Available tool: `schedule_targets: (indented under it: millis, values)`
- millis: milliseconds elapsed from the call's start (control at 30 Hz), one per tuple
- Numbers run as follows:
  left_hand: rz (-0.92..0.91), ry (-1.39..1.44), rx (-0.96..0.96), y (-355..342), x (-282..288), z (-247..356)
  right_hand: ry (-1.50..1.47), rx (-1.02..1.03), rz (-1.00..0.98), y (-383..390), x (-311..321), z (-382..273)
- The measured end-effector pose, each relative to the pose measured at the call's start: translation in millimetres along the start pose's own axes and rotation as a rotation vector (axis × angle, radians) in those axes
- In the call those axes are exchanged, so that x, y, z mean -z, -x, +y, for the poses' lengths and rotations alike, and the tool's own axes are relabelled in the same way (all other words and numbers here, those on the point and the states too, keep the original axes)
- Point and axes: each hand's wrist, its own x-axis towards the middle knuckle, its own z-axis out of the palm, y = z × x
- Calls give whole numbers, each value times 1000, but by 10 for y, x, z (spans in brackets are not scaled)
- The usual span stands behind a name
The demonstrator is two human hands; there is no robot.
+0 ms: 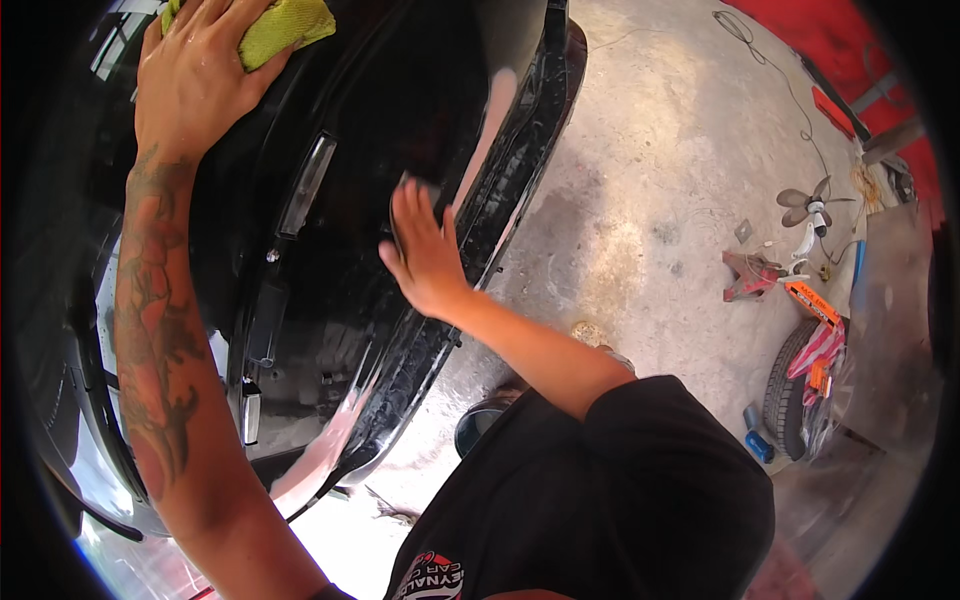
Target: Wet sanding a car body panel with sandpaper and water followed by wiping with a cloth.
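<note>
My left hand (205,75), at the upper left, has its fingers round a yellow-green cloth (290,35) and rests on the glossy black car body (370,110). Lower and to the right, my right hand (430,255) lies on the same black bodywork with its fingers stretched forward. A dark grey edge, like a thin pad (432,186), shows at its fingertips; most of it is hidden under the fingers. Beside this hand runs a pale pinkish patch (490,120) on the panel. Another pinkish patch (325,450) lies nearer to me, along the lower edge of the bodywork.
A dark bucket (478,428) stands on the concrete floor (640,150) by my body. At the right are a fan (815,205), a red jack stand (750,277), a tyre (790,385) and a blue bottle (759,445). A cable (790,85) trails across the floor.
</note>
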Motion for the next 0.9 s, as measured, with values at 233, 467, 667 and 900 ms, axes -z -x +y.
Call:
schedule_targets:
  millis: [233, 467, 667, 900]
  values:
    - [-131, -432, -190, -214, 275, 234, -45, -84, 275, -714, 400, 251]
    - [-161, -432, -173, -233, 297, 276, -73, -61, 7, 36, 48, 103]
    - [-169, -432, -155, -221, 285, 274, -12, -73, 257, -695, 411, 401]
    - [-173, -440, -149, -222, 302, 288, 128, -16, 128, -322, 259, 436]
